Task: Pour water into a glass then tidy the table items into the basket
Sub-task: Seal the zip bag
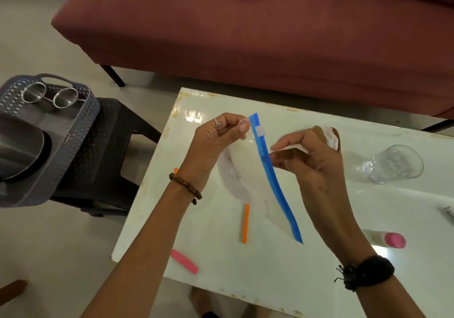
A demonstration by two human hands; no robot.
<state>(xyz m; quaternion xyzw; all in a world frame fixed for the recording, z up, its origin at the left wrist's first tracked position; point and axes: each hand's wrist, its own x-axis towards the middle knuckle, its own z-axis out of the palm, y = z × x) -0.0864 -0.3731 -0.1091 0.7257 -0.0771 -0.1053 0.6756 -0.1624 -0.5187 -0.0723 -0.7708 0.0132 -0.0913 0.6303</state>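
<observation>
Above the white table (319, 256) I hold a clear zip bag with a blue zipper strip (272, 182). My left hand (216, 143) pinches the strip's top end beside its pale slider. My right hand (312, 160) grips the strip lower down and also holds something white and brown. A clear glass (393, 164) lies tilted on the table at the right. The grey perforated basket (81, 131) rests on a dark stool at the left and holds two steel cups (65, 97) and a steel vessel (22, 145).
On the table lie an orange strip (245, 223), a pink clip (184, 261) at the front edge and a pink-capped bottle (385, 240) on its side. A maroon sofa (270, 30) stands behind the table. The dark stool (108, 150) stands close to the table's left edge.
</observation>
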